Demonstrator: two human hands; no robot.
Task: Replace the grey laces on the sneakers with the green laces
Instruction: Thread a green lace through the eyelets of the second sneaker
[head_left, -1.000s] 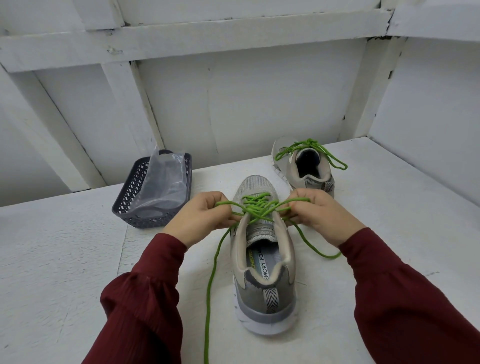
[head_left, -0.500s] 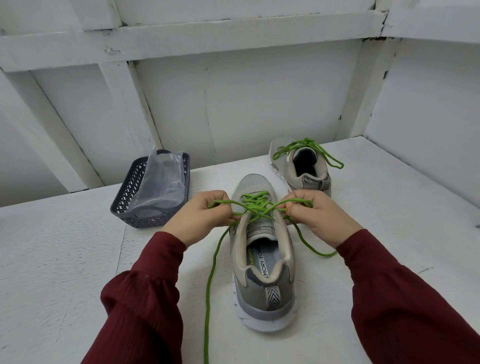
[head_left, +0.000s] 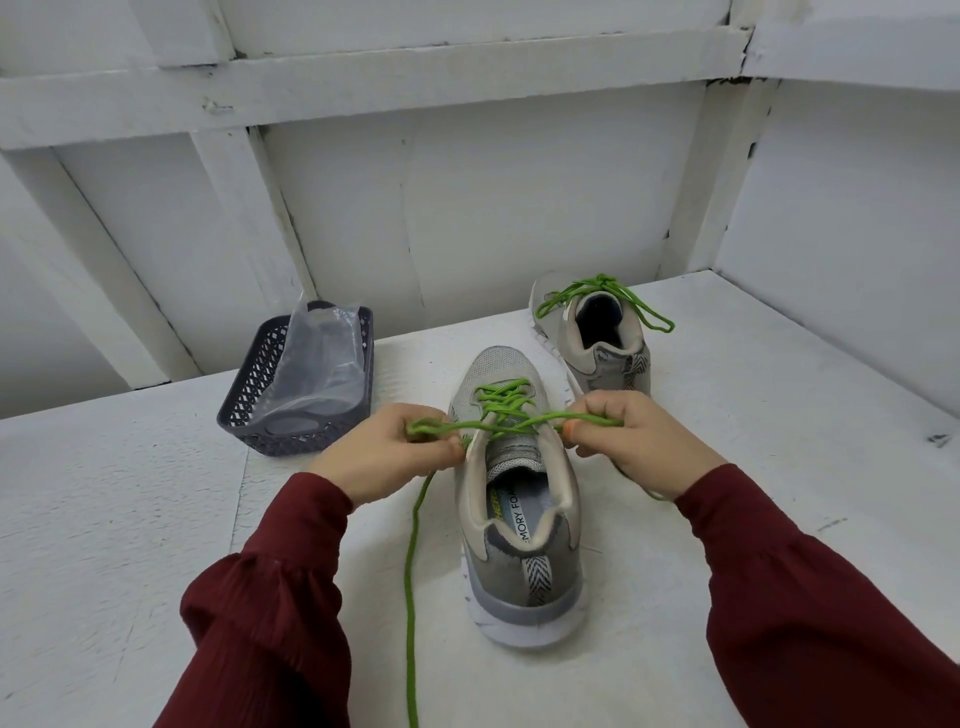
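A grey sneaker (head_left: 519, 525) stands in front of me, heel towards me, threaded with a green lace (head_left: 501, 400). My left hand (head_left: 384, 457) grips one strand of that lace at the shoe's left side, and my right hand (head_left: 641, 441) grips the other strand at its right. The strands cross over the tongue between my hands. A long loose end of the lace (head_left: 411, 582) trails from my left hand down to the frame's lower edge. The second sneaker (head_left: 597, 343) sits behind and to the right, with a green lace tied on it.
A dark grey perforated basket (head_left: 249, 405) holding a clear plastic bag (head_left: 322, 358) stands at the back left on the white table (head_left: 130, 519). White walls with beams close in behind and on the right.
Both hands have drawn slightly apart, and the lace strands between them now run straighter and tighter over the tongue. The shoes and the basket have not moved.
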